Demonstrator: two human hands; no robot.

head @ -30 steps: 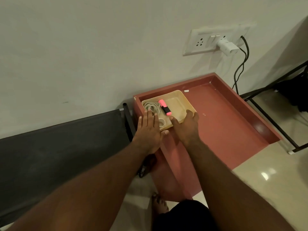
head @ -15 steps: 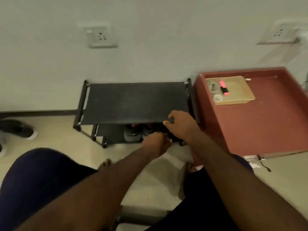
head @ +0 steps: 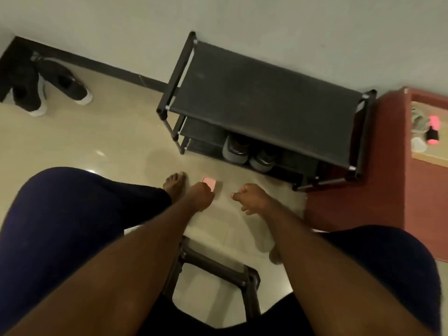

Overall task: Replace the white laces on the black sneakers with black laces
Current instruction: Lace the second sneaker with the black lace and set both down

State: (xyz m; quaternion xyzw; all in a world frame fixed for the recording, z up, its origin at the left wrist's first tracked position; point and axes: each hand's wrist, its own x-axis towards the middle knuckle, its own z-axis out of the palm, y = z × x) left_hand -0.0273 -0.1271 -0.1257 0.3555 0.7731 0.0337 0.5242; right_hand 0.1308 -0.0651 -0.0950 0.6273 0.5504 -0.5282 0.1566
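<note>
Item: pair of black fabric sneakers with pale soles (head: 52,89), lying on the glossy cream floor tiles (head: 109,146) at the far left, against the dark skirting, well apart from the seated person. Whether they carry white laces cannot be told from here; the light is poor.

Item: second pair, grey-toed shoes (head: 249,151), on the lower shelf of the black metal-framed fabric shoe rack (head: 261,93). Their laces are hidden.

Item: shallow beige tray (head: 429,156) on the reddish-brown low table (head: 363,195), right edge of view, holding a pale coiled cord, possibly laces, and a pink-and-black marker (head: 432,128).

Item: small flat pink object (head: 209,182) on the floor just beyond the left hand; identity unclear.

Hands: left hand (head: 200,196) curled into a loose fist, right hand (head: 252,197) with fingers loosely bent; the two are apart, low over the floor, and neither visibly grips anything.

Handling note, judged: the sneakers look light and soft-sided, so take each by the heel collar or under the sole. Laces will be limp and light; pinch them at the stiff tip to draw them through the eyelets.

Black laces: not seen.
</note>
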